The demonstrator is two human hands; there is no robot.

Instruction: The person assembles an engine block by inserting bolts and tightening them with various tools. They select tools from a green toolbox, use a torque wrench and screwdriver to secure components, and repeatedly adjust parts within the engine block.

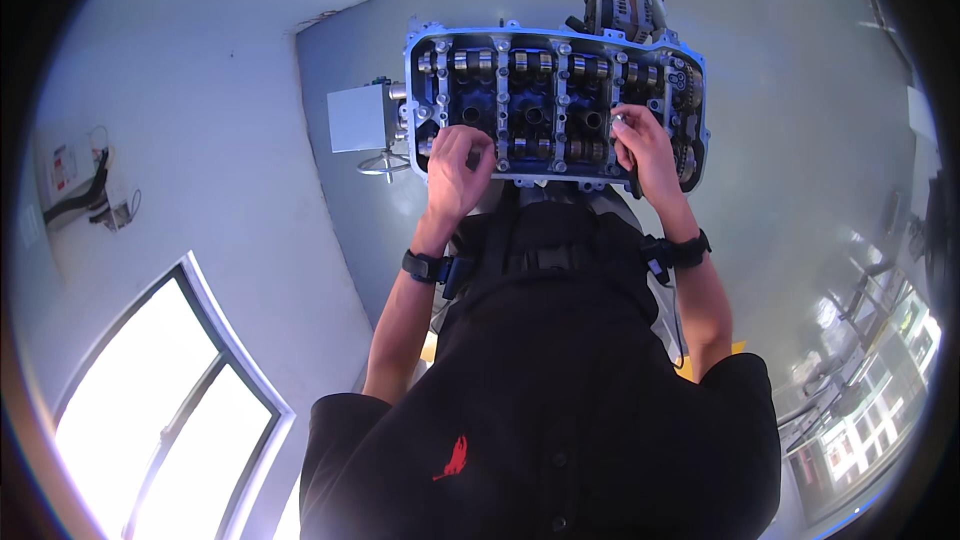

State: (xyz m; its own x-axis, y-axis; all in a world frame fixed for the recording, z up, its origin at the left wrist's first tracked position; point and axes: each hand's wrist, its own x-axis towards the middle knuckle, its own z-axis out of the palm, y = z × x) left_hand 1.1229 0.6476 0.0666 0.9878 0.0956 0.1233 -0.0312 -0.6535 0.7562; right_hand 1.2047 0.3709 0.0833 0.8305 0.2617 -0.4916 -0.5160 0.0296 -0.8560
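Observation:
An engine cylinder head [534, 93] with its top uncovered lies in front of me, showing two rows of camshaft lobes, bearing caps with bolts and round holes along the middle. Over its near left part is my left hand [460, 168], fingers curled; whatever they may hold is hidden. My right hand [650, 150] is closed at the near right, by a bearing cap. A small silver piece shows at its fingertips, and a dark handle end [636, 184] sticks out below the palm; it looks like a slim hand tool, its exact kind unclear.
A timing chain [692, 90] runs at the engine's right end. Behind it sits an alternator [625, 12] with a yellow ring near it. A grey box [357, 120] and a handwheel [383, 166] stand at the left, near a white wall [200, 140].

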